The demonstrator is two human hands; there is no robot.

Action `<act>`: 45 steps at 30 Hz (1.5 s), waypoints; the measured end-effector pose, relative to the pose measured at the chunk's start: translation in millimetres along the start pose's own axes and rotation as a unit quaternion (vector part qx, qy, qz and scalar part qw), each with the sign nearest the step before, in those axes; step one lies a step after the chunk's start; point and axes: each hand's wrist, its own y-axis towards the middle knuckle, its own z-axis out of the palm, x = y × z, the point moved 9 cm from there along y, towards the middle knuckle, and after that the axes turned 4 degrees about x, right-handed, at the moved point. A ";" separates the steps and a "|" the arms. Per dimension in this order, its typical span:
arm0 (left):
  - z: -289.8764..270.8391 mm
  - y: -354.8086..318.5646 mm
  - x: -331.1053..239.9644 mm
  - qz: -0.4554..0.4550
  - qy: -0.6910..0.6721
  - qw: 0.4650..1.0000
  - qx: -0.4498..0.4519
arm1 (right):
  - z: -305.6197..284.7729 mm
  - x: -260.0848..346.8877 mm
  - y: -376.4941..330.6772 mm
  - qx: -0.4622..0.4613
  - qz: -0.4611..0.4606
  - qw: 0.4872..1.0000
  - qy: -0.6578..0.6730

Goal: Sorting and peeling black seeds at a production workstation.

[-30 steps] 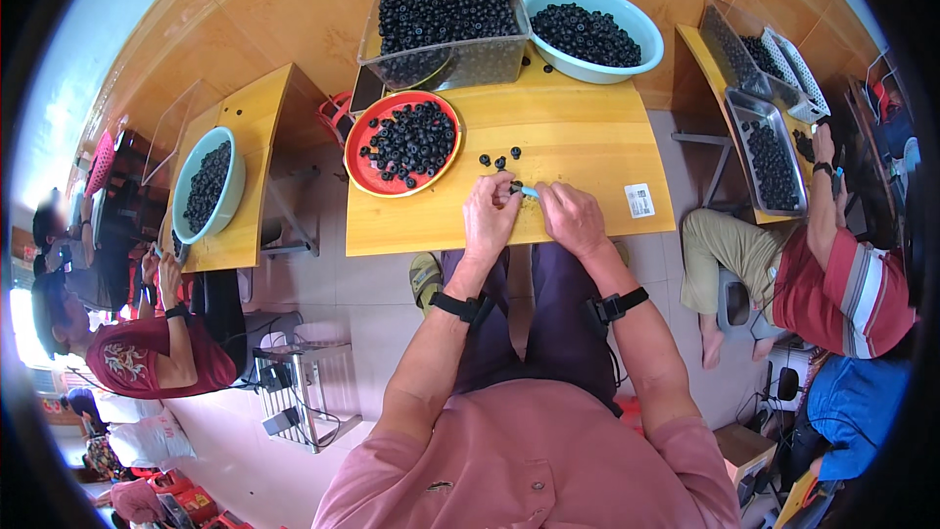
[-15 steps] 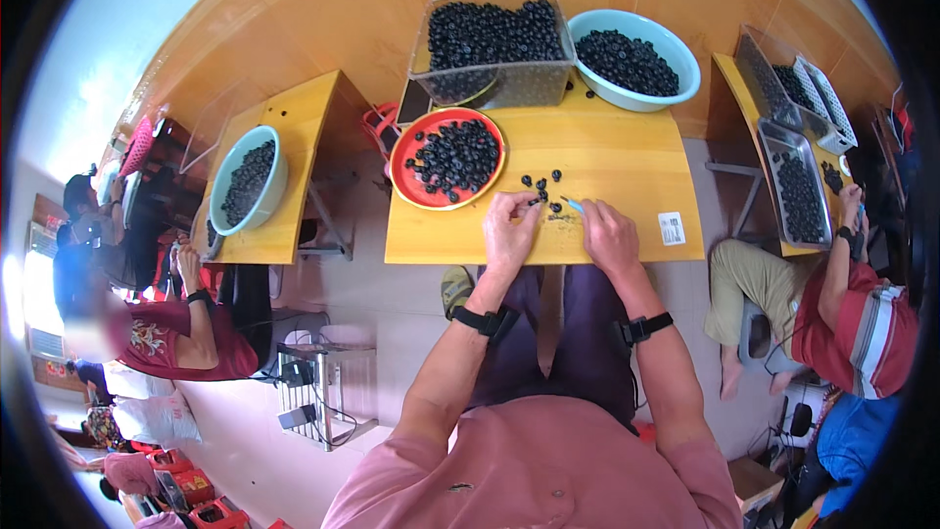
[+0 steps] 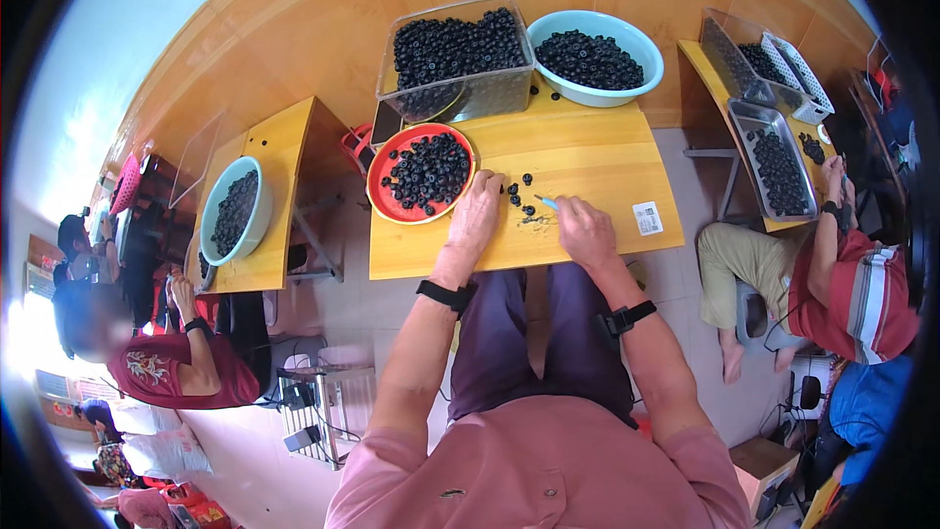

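Observation:
My right hand (image 3: 587, 233) is closed around a thin tool with a light blue handle (image 3: 550, 204). Its tip points left, toward several small black ring-shaped parts (image 3: 515, 189) and dark trimmings (image 3: 532, 219) on the wooden table (image 3: 578, 162). By the right rim of a red round tray (image 3: 390, 198), my left hand (image 3: 475, 214) has its fingers bent together. Whatever they hold, if anything, cannot be made out. Many loose black parts (image 3: 429, 171) lie in the red tray.
Behind the tray stands a clear bin (image 3: 490, 96) heaped with black parts, beside a pale blue basin (image 3: 651, 73) of the same. A white label (image 3: 647, 217) lies at the table's right. People work at side tables left (image 3: 284, 176) and right (image 3: 720, 103).
My left hand has moved left from the loose parts to the red tray's rim. My right hand keeps the blue tool, its tip near the trimmings. The whole view has shifted slightly.

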 end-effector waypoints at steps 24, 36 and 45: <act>26.9 -41.5 3.7 -0.180 -0.314 0.924 -0.126 | -6.7 0.2 -0.8 0.005 0.004 1.000 0.018; 35.2 -43.7 -8.2 -0.173 -0.311 0.928 -0.113 | -11.3 16.9 -3.1 0.019 -0.072 0.997 0.021; 33.6 -43.1 -11.9 -0.151 -0.302 0.935 -0.110 | -11.2 20.9 -1.0 0.027 -0.077 0.996 0.024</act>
